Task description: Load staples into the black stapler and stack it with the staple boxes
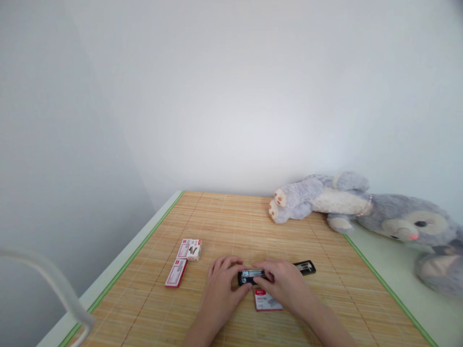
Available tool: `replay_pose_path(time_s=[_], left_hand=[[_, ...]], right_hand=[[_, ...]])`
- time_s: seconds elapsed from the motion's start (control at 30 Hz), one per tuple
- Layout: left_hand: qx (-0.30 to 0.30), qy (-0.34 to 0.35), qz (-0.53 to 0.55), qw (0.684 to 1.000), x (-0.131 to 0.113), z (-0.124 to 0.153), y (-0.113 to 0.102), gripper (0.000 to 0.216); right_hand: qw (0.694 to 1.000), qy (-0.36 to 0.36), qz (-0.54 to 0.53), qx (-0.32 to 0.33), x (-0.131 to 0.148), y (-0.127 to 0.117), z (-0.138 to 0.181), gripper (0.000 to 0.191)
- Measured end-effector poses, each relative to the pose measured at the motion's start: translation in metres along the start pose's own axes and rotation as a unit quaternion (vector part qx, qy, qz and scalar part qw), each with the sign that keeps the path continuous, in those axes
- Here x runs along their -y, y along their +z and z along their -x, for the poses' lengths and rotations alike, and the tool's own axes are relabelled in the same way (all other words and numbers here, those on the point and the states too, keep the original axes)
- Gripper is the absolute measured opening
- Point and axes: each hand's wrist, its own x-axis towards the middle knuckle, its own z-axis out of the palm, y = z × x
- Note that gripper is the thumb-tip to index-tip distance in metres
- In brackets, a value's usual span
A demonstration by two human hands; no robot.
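A black stapler (306, 267) lies opened out flat on the bamboo mat (235, 221), its metal staple channel (251, 275) facing up. My left hand (222, 282) rests at the stapler's left end, its fingers curled against the black body. My right hand (282, 284) lies over the stapler's middle, fingertips pinched on the metal channel. A small red and white staple box (266, 302) sits just under my right hand, partly covered by it.
Two more red and white staple boxes (190, 249) (176, 272) lie to the left on the mat. A grey plush rabbit (365, 207) lies along the wall at the back right. The mat's green edging and the table edge run down the left side.
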Motion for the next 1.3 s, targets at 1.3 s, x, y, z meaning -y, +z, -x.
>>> replay_pose_path(time_s=[1.3], left_hand=[[-0.006,0.002,0.011,1.000,-0.003,0.002,-0.002,0.031]], right_hand=[[0.989,-0.024,-0.142,0.016,0.010,-0.026,-0.002,0.017]])
